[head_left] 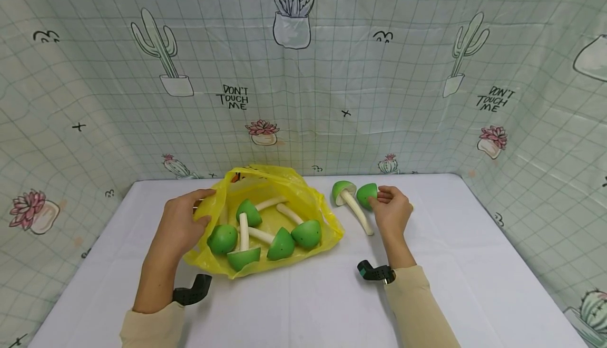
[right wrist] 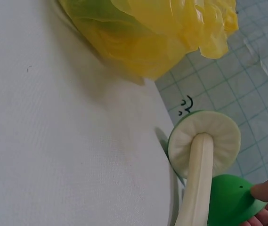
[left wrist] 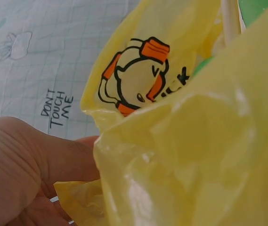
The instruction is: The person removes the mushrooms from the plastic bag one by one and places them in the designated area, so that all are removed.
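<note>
My left hand (head_left: 177, 224) grips the left edge of the mouth of a yellow plastic bag (head_left: 280, 175), thumb on one side and fingers behind. The bag lies on its side with its mouth held wide toward me. Several toy mushrooms with green caps and cream stems lie inside, one with its cap (head_left: 307, 234) at the right. To the right of the bag, my right hand (head_left: 394, 212) pinches another mushroom by its green cap (right wrist: 232, 200); its stem is hidden behind the hand. Beside it a loose mushroom (head_left: 353, 205) lies on the table, stem toward me.
A white cloth covers the table (head_left: 294, 311). Behind it and at both sides hangs a gridded curtain (head_left: 322, 74) printed with cacti and potted plants. A black wrist camera (head_left: 192, 291) sits on the left wrist, and another black camera (head_left: 374, 272) on the right.
</note>
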Motion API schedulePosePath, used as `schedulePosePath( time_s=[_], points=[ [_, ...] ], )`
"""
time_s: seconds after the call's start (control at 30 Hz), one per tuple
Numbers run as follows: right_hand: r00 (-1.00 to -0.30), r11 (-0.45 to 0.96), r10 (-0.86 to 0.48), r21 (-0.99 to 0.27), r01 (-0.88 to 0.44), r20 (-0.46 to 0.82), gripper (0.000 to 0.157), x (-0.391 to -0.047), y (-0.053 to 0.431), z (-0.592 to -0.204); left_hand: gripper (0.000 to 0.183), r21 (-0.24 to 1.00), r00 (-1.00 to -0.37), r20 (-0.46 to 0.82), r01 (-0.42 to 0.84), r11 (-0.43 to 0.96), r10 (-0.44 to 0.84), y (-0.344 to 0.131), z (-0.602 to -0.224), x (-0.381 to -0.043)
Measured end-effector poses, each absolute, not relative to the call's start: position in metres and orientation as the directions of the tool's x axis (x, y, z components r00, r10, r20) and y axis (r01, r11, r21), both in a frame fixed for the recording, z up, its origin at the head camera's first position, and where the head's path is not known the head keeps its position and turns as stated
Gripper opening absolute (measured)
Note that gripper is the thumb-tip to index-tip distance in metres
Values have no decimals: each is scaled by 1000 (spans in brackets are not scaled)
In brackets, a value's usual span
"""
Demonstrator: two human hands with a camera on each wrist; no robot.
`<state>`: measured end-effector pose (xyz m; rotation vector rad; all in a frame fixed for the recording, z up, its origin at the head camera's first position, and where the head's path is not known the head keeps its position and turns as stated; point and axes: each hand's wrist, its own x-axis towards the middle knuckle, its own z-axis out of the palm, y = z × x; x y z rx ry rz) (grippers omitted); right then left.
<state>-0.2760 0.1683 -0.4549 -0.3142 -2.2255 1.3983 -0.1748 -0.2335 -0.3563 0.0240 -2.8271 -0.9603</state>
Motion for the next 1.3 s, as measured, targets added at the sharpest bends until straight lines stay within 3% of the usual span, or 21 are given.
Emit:
schedulePosePath(
  time_s=[0.5, 0.87, 1.3],
  points=[
    [-828, 439, 468, -895, -86, 309, 32, -275, 171, -443, 57, 611, -989, 134, 30, 791, -66, -233, -356, -176],
    [-778, 455, 476, -872, -182, 411, 30, -270, 168, -424, 56, 610, -990, 126, 26, 792, -65, -233, -355, -175],
    [-841, 393, 337, -875, -283, 424, 35, -249, 150, -390, 55, 603, -987, 155, 60, 796, -43, -234, -356, -175]
  ],
)
